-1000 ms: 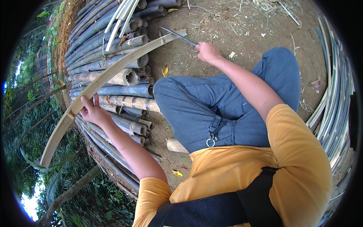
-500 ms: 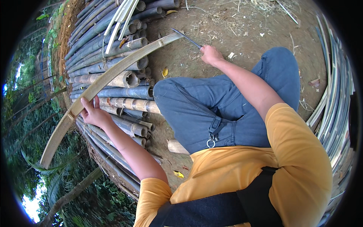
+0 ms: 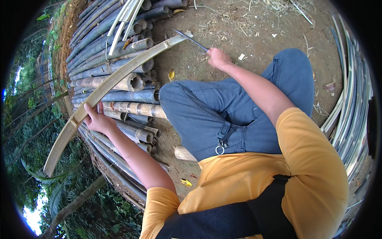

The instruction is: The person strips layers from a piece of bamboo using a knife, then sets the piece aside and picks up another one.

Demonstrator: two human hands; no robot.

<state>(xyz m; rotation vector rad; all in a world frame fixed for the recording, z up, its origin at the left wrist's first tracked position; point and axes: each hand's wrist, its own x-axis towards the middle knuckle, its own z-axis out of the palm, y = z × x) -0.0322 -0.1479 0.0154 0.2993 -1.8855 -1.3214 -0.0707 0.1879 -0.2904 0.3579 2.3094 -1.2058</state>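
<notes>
My left hand (image 3: 98,119) is closed around a long split bamboo strip (image 3: 115,78), near a node on its lower half. The strip slants up from the lower left to the upper middle, its pale inner face showing. In my right hand (image 3: 218,58) is a knife (image 3: 195,42) with a narrow dark blade, its handle hidden in my fist. The blade lies across the strip's far end, apparently touching it.
Stacked bamboo poles (image 3: 115,95) lie at the left beneath the strip. Several pale split strips (image 3: 126,20) rest on the pile. A bundle of long slats (image 3: 352,107) curves along the right. Shavings (image 3: 242,24) litter the dirt ground, and my bent legs (image 3: 223,103) occupy the middle.
My right hand and the knife have shifted slightly left, with the blade still at the strip's far end. The left hand keeps its grip with little movement.
</notes>
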